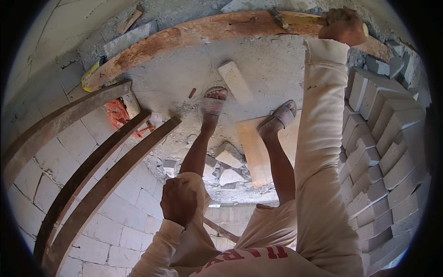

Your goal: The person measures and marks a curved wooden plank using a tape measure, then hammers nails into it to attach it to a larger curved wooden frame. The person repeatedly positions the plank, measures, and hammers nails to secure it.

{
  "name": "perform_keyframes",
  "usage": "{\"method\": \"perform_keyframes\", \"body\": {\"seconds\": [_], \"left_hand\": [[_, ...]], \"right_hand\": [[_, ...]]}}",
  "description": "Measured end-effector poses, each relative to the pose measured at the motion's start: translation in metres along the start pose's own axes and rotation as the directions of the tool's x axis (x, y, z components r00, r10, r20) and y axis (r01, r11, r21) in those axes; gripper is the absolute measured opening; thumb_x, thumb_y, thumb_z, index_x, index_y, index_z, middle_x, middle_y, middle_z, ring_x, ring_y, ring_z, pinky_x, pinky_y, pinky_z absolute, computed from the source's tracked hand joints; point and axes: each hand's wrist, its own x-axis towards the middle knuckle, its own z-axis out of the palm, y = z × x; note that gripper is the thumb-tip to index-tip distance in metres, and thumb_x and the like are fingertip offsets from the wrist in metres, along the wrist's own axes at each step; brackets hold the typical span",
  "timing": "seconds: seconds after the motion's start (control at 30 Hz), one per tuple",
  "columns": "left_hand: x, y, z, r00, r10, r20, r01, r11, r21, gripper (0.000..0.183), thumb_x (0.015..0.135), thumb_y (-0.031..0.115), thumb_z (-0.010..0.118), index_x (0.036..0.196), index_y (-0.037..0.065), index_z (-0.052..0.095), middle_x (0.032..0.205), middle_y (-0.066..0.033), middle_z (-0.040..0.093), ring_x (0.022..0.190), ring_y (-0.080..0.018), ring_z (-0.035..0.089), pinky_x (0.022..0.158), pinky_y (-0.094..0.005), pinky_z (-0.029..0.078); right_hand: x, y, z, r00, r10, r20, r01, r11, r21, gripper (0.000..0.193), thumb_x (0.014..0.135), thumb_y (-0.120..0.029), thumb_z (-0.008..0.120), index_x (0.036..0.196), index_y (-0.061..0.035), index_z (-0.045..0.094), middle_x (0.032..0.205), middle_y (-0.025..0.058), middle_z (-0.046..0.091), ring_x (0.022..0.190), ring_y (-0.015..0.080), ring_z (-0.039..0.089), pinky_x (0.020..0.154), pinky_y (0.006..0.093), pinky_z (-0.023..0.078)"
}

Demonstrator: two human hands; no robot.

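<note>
My right hand [342, 27], at the end of my outstretched arm, is wrapped round the handle of a hammer [300, 20]. The hammer's dark head points left, over a long, rough reddish-brown wooden plank [194, 33] that stretches across the far side. Whether the head touches the wood, I cannot tell. My left hand [179, 201] is closed and rests against my bent left knee. What its fingers hold, if anything, is hidden. Yellow material [92, 75] shows at the plank's left end.
Stacked grey blocks [383, 138] rise at the right. Several wooden beams [106, 184] lean along the block wall on the left. On the dusty floor lie a pale block [234, 79], a flat board [253, 147], broken block pieces [229, 155] and a red bag [118, 113].
</note>
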Motion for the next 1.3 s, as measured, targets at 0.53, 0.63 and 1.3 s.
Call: {"method": "perform_keyframes", "body": {"seconds": [0.53,0.63,1.3], "left_hand": [[0.007,0.017,-0.009,0.999,-0.004,0.053,0.001,0.998,0.058,0.034,0.086,0.025,0.070,0.115,0.007,0.067,0.119,-0.0170,0.064,0.114,-0.0381,0.062,0.100,-0.0487,0.052],[0.007,0.030,-0.011,1.000,-0.009,0.025,0.008,0.998,0.058,0.033,0.086,0.023,0.072,0.114,0.006,0.067,0.114,-0.0173,0.066,0.109,-0.0381,0.063,0.097,-0.0471,0.053],[-0.009,-0.002,0.009,1.000,0.030,0.002,-0.030,1.000,0.006,0.044,0.089,0.032,0.073,0.123,0.005,0.066,0.123,-0.0196,0.066,0.118,-0.0394,0.062,0.101,-0.0496,0.052]], "right_hand": [[-0.005,0.006,-0.006,0.931,-0.335,0.143,0.351,0.930,-0.109,0.032,0.090,-0.010,0.051,0.059,-0.0009,0.051,0.050,0.0136,0.050,0.039,0.0213,0.045,0.040,0.0368,0.041],[0.003,-0.008,0.001,0.965,-0.258,0.043,0.261,0.959,-0.109,0.033,0.092,-0.012,0.050,0.062,0.0003,0.054,0.051,0.0131,0.048,0.039,0.0209,0.043,0.038,0.0393,0.038],[-0.086,-0.105,-0.128,0.898,0.401,-0.179,-0.277,0.833,0.480,0.035,0.081,-0.016,0.053,0.058,-0.0194,0.027,0.053,0.0001,0.025,0.049,0.0173,0.029,0.058,0.0403,0.042]]}}
